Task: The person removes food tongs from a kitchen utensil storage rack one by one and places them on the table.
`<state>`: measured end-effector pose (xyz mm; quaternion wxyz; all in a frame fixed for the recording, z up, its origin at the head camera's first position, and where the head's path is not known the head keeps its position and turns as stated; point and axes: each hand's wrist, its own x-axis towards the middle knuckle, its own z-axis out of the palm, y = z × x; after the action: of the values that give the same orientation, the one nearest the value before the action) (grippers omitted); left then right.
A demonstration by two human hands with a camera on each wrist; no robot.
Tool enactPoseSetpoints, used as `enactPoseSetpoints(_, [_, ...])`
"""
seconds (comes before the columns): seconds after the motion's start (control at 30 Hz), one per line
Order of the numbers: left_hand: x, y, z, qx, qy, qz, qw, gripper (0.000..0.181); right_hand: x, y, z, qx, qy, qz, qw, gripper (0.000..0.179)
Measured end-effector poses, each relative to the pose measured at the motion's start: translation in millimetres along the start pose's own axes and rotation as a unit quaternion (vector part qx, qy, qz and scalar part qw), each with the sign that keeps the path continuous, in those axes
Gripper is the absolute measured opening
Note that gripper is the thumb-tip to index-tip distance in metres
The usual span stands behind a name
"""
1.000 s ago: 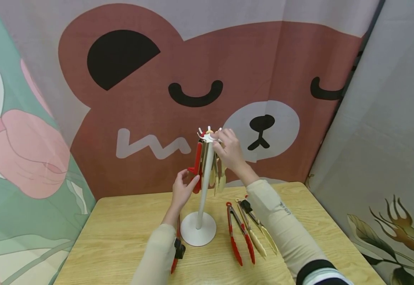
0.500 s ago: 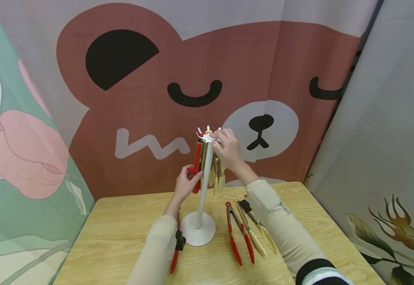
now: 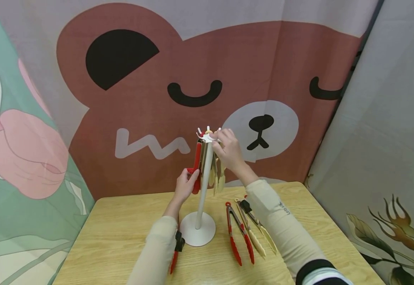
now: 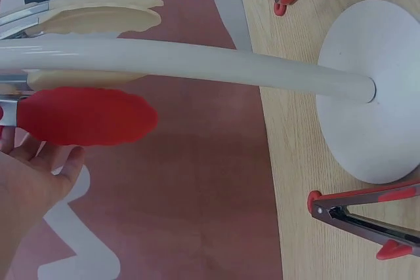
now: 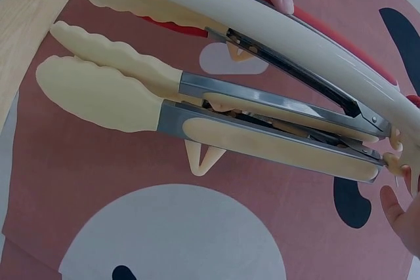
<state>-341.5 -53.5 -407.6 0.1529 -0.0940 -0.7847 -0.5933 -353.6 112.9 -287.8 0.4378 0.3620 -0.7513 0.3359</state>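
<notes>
Red tongs, L: on table, near base, part hid by L sleeve.
L hand: grips hung red tongs, thumb vs. fingers; prob. steadies free length.
Hung red tongs: L side of stand, tips down; hung by upper end, so prob. hang plumb.
Base: wide, flat on table; prob. anti-tip.
Hooks: atop stand, spread; prob. separate tools.
Hung cream tongs: R of pole, tips down.
R hand: grips hooks, prob. bracing stand; ring under fingers, can't tell.
Red tongs, R: on table, legs spread.
Cream tongs: adj., on table.
</notes>
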Motion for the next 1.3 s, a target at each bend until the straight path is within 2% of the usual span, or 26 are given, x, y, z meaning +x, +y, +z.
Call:
enactPoseSetpoints(0.2, [1.4, -4.4, -2.7, -0.019, 0.002, 0.009, 0.9998, 0.027, -0.8, 1, 0, 0.001, -0.002, -0.002, 1.0, 0.037])
enactPoseSetpoints(0.37, [1.3, -7.8, -2.7, -0.031, 0.029, 0.043, 0.9982, 0.027, -0.5, 1, 0, -0.001, -0.003, -0.002, 1.0, 0.037])
enactPoseSetpoints(0.53, [-6.7, 8.5, -6.5, -0.041, 0.045, 0.077, 0.9952, 0.024, -0.2, 1, 0, 0.0, -0.002, -0.003, 1.0, 0.037])
enactPoseSetpoints(0.63, [-14.4, 23.1, -10.5, -0.035, 0.032, 0.065, 0.9968, 0.022, 0.0, 0, -1, 0.001, -0.003, -0.003, 1.0, 0.035])
enactPoseSetpoints(0.73, [-19.1, 29.2, -13.1, -0.027, 0.009, 0.046, 0.9985, 0.021, -0.2, 0, -1, 0.001, -0.007, 0.002, 1.0, 0.035])
enactPoseSetpoints(0.87, [-20.1, 28.3, -15.7, -0.043, -0.01, 0.035, 0.9984, 0.02, -0.1, -1, -1, 0.001, -0.008, 0.005, 1.0, 0.036])
enactPoseSetpoints(1.07, [-18.0, 23.9, -21.3, -0.059, -0.013, 0.043, 0.9973, 0.02, -0.7, 0, 0, 0.006, -0.005, 0.006, 1.0, 0.037])
enactPoseSetpoints(1.3, [-21.6, 28.4, -23.5, -0.064, -0.011, 0.053, 0.9965, 0.023, -0.2, 0, 0, 0.008, 0.001, -0.001, 1.0, 0.037])
